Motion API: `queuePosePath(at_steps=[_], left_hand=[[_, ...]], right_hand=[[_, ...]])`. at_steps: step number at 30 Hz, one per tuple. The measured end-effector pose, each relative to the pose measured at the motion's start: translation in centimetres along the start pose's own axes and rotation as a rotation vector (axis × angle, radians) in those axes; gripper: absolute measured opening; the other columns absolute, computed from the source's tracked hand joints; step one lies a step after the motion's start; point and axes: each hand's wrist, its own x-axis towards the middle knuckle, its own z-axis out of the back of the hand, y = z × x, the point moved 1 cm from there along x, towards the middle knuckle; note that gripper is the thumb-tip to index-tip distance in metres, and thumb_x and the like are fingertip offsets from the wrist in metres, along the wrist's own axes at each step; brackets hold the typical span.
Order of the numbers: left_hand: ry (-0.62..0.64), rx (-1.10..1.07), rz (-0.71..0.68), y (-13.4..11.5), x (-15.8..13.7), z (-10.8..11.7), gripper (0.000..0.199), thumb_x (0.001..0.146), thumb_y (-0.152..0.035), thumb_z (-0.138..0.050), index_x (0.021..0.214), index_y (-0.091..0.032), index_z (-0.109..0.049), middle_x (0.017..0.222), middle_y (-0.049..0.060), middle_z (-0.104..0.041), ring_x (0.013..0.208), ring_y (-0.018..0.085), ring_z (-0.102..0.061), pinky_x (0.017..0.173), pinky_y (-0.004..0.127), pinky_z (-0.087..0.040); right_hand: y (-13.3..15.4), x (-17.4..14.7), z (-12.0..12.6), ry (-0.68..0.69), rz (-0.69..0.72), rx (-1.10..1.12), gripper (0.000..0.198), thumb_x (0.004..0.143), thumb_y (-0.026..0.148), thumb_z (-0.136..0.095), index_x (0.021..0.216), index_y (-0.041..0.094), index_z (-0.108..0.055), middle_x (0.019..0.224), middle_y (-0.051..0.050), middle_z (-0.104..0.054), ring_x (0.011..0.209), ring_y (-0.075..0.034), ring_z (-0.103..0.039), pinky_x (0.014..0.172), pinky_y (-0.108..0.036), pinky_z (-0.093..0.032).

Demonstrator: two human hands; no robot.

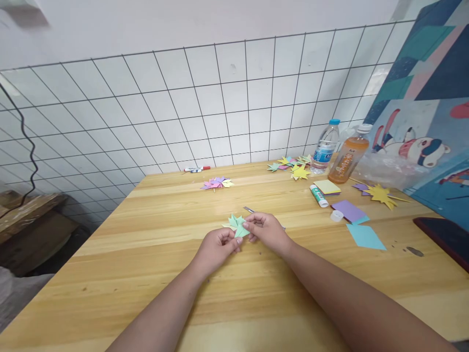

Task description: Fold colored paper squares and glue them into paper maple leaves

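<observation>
A light green folded-paper leaf [239, 227] with pointed tips is held between my two hands above the table. My left hand [220, 247] pinches its lower left edge between thumb and fingers. On its right side, my right hand [266, 230] grips the paper with thumb and index finger. A pale yellow paper piece shows just left of the green one, partly hidden. Behind my right hand lies a slim metal-tipped tool [249, 209], mostly covered by the hand, so its kind is unclear.
Pink, purple and yellow paper leaves [217, 183] lie further back, markers [197, 169] near the wall. To the right are more leaves [300, 172], a water bottle [325, 149], an orange drink bottle [349, 156], a glue stick [318, 195], its cap [336, 215], purple paper [349, 211] and blue paper [366, 236].
</observation>
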Motion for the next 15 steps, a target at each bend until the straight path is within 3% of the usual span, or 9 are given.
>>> queuePosePath(at_steps=[6, 12, 15], left_hand=[[0.021, -0.067, 0.008, -0.38, -0.1, 0.07, 0.03, 0.076, -0.046, -0.059, 0.08, -0.016, -0.06, 0.068, 0.004, -0.066, 0.062, 0.014, -0.06, 0.055, 0.023, -0.044], [-0.015, -0.03, 0.022, -0.37, -0.04, 0.05, 0.03, 0.074, -0.047, -0.06, 0.073, -0.016, -0.059, 0.062, 0.002, -0.065, 0.053, 0.012, -0.056, 0.055, 0.023, -0.044], [0.0, -0.027, 0.006, -0.25, -0.03, -0.03, 0.028, 0.075, -0.044, -0.06, 0.074, -0.016, -0.059, 0.062, 0.002, -0.065, 0.054, 0.012, -0.056, 0.056, 0.024, -0.044]], right_hand=[[0.19, -0.06, 0.01, -0.001, -0.007, 0.002, 0.037, 0.062, 0.048, -0.07, 0.073, 0.016, -0.058, 0.061, 0.002, -0.058, 0.049, -0.009, -0.054, 0.05, -0.025, -0.048], [0.44, -0.22, -0.14, -0.036, 0.149, -0.166, 0.025, 0.068, 0.039, -0.066, 0.08, 0.017, -0.063, 0.075, -0.002, -0.064, 0.067, -0.014, -0.058, 0.065, -0.029, -0.048], [0.42, -0.12, 0.03, -0.041, 0.154, -0.199, 0.022, 0.071, 0.038, -0.063, 0.074, 0.016, -0.063, 0.072, -0.002, -0.064, 0.066, -0.014, -0.057, 0.066, -0.029, -0.047]])
